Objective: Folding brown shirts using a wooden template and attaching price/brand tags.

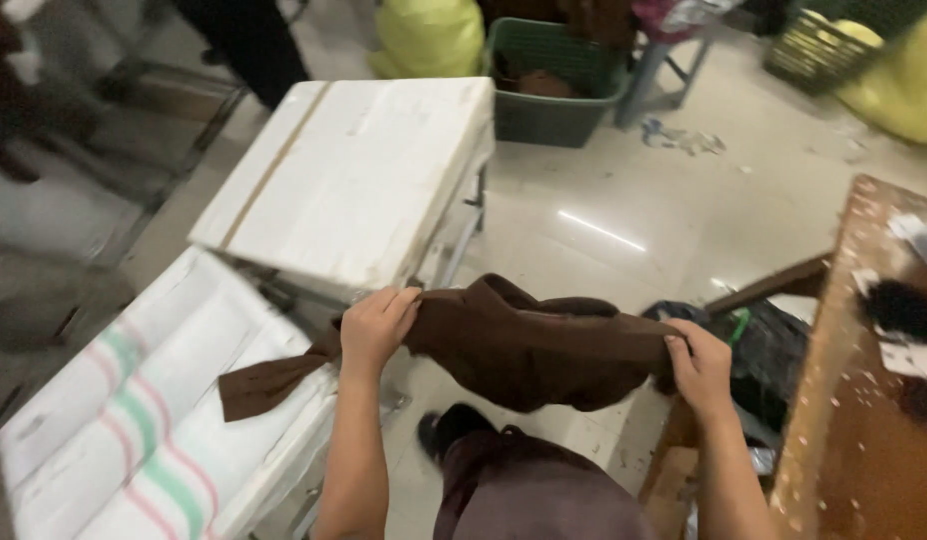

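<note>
Head view shows one brown garment point(529, 345) stretched in the air between two hands, above the tiled floor point(604, 200). Left hand point(377, 328) has its fingers curled tight over the cloth's upper edge; right hand point(700, 365) pinches the far end (a loose strip trails down past the left wrist). Around them: two white padded tables point(359, 170), one green crate point(549, 85), one wooden bench point(864, 400) at right.

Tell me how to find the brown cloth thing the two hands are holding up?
Start at the big white padded board in the middle. Just below its near edge, the left hand and right hand stretch a dark brown fabric garment between them. It alone hangs in the air, a strip trailing left.
</note>
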